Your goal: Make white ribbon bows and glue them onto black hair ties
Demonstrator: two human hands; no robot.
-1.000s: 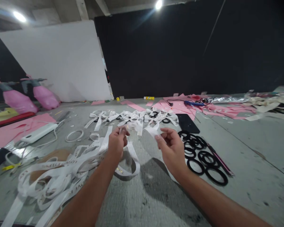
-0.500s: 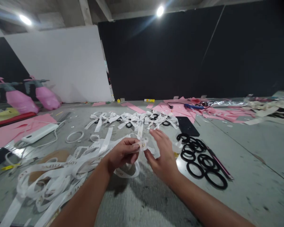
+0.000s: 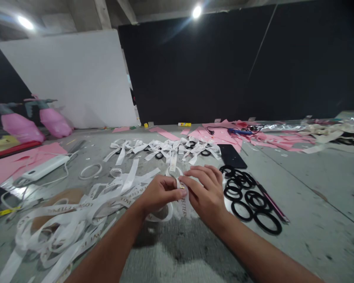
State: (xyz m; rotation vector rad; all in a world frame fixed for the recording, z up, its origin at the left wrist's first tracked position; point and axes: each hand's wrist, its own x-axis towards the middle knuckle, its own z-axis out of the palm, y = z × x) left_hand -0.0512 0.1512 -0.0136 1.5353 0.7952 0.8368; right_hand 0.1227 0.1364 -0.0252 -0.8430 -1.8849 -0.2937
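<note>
Over scuffed tabletop (image 3: 156,259), flat ribbon (image 3: 183,209) (printed) pinched in left hand (image 3: 159,191); right hand (image 3: 207,192) — grip unclear.

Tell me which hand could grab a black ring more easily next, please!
Probably the right hand: the black rings lie beside it, on its own side, though it touches the white ribbon too. The left hand pinches that ribbon, farther from the rings.

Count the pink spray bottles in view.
2: one pink bottle at the far left; a second pink bottle just right of it, before the white panel.
</note>
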